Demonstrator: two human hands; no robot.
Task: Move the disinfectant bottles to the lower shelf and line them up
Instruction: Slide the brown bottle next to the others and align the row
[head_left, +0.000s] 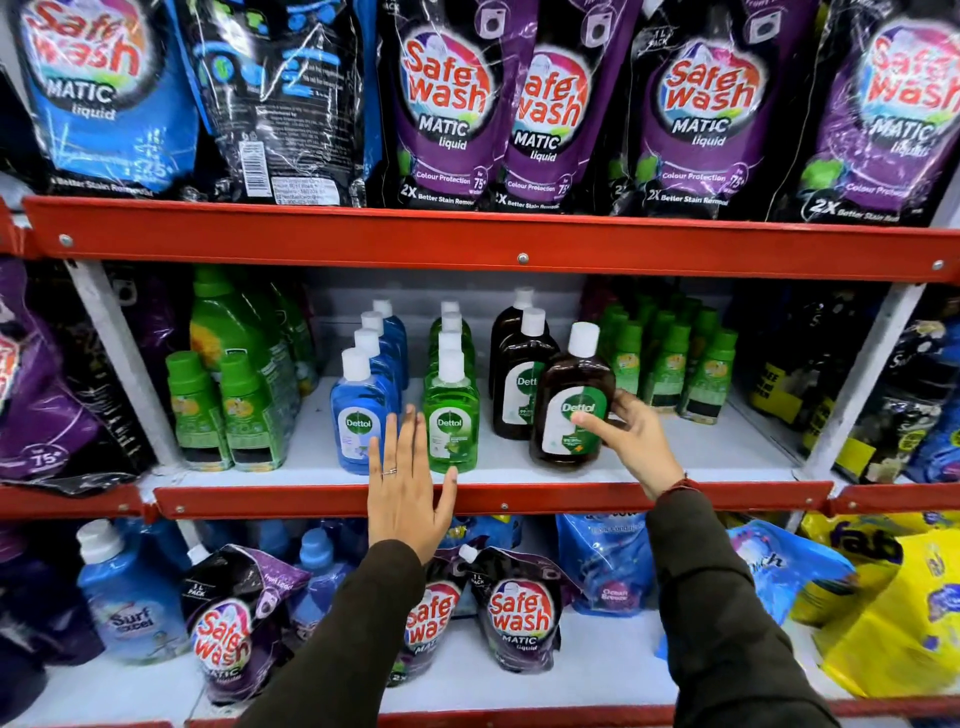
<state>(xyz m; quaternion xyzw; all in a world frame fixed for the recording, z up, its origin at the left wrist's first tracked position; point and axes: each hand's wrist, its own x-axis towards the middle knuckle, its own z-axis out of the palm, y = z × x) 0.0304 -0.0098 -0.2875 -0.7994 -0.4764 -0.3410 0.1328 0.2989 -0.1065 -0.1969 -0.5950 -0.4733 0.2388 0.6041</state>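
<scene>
On the middle shelf (675, 457) stand three rows of Dettol bottles with white caps. A blue row (358, 415) is on the left, a green row (451, 415) in the middle and a brown row (519, 384) on the right. My right hand (631, 441) grips the front brown bottle (569, 400), which tilts slightly to the left near the shelf's front. My left hand (408, 488) is flat with fingers straight, in front of the gap between the front blue and green bottles, holding nothing.
Small green bottles (670, 364) stand right of the brown row, and more green bottles (228, 405) left of the blue row. Safe Wash pouches (447, 104) fill the top shelf. The bottom shelf holds pouches (519, 613), a Surf Excel bottle (130, 597) and yellow bags (893, 613).
</scene>
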